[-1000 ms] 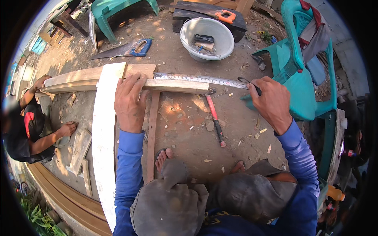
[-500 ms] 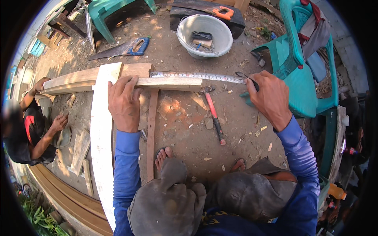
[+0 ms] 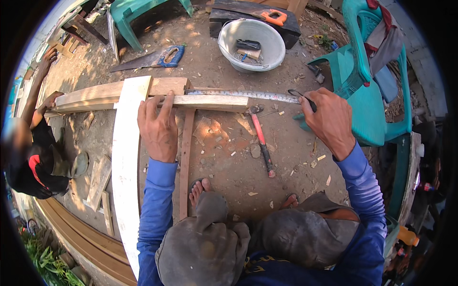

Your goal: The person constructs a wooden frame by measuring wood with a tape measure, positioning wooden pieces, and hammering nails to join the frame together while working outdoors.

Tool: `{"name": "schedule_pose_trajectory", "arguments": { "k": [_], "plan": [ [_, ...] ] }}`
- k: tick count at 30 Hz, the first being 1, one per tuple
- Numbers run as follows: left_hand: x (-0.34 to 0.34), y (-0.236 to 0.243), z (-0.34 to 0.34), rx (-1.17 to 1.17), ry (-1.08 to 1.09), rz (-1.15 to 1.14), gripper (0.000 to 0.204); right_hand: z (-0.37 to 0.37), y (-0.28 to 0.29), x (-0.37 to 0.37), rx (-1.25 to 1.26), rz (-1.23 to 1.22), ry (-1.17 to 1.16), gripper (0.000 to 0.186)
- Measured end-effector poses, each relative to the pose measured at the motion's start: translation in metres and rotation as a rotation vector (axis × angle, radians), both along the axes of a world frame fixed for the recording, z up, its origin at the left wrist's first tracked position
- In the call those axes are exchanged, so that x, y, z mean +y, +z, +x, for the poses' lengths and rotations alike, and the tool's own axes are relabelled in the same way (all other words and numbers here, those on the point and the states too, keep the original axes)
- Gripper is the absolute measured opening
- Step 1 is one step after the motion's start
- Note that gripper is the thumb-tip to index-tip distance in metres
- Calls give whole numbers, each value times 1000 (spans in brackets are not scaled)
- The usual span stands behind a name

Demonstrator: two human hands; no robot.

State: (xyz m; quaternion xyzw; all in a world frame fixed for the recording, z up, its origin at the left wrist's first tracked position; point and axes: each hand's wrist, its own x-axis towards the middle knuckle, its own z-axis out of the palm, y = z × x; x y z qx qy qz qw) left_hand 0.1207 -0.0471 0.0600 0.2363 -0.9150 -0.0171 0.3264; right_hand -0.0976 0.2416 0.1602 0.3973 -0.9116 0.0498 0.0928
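My left hand [image 3: 159, 131] rests at the joined wooden beams [image 3: 214, 101], index finger stretched out over the upper face and the other fingers apart. It holds nothing that I can see. Drawn out along the far side of the beams is a metal tape measure [image 3: 248, 95], reaching past their right end. My right hand [image 3: 329, 121] is closed around its dark case, with a black strap loop showing. Under the beams' left part runs a broad pale board [image 3: 126, 167]. A hammer with a red and black handle [image 3: 261, 143] lies on the ground between my arms.
Another person's hand [image 3: 52, 99] touches the beams' far left end. A handsaw with a blue handle [image 3: 151, 58], a whitish basin [image 3: 251, 62] and an orange-handled saw [image 3: 273, 17] sit beyond. A green plastic chair [image 3: 367, 114] stands at right; brown planks [image 3: 86, 238] lie lower left.
My left hand has shifted slightly right along the beams, its index finger now straighter. The other person's free hand has risen toward the upper left. My right hand keeps the tape measure drawn out.
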Motion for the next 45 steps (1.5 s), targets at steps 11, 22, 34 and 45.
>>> {"name": "schedule_pose_trajectory", "arguments": {
  "k": [11, 22, 34, 45],
  "plan": [
    [-1, -6, -1, 23, -43, -31, 52, -1, 1, -1, -18, 23, -14, 25],
    [-1, -6, 0, 30, -25, -9, 53, 0, 2, -2, -38, 29, -12, 25],
    [2, -7, -5, 0, -5, -2, 53, -5, 2, 1, -28, 27, 8, 24],
    [16, -7, -4, -11, 177, -25, 53, -41, -73, 34, -499, -154, -327, 35]
  ]
}}
